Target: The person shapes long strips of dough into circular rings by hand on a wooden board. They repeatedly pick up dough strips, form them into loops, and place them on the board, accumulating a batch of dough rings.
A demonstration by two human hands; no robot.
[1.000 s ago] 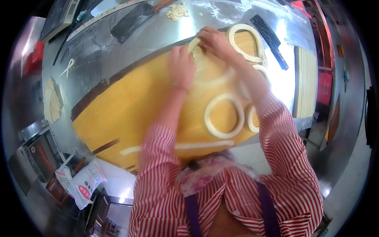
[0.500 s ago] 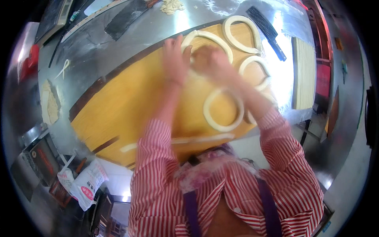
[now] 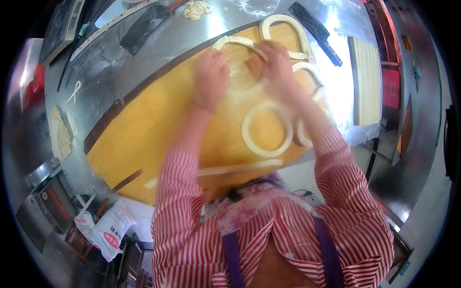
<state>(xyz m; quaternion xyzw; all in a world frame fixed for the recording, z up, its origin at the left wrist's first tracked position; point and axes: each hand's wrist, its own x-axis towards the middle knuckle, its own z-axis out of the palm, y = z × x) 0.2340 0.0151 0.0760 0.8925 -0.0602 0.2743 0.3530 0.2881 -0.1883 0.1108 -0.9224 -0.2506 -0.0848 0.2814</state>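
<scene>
On the yellow wooden board, both my hands are at a curved dough rope near the far edge. My left hand is curled at the rope's left side, and motion blurs its fingers. My right hand is closed over the rope's right side. Nearby lie a dough loop beyond my right hand, another dough ring partly behind my right forearm, and a round dough ring nearer me. A straight dough strip lies along the near edge, partly covered by my left sleeve.
A black cleaver lies at the far right, beside a stack of pale strips. Dough scraps and a dark flat blade are on the metal table beyond the board. Left stand a dough piece and a white bag.
My hands have moved apart: the left slightly left and down, the right to the right along the dough rope. The whole view has shifted slightly.
</scene>
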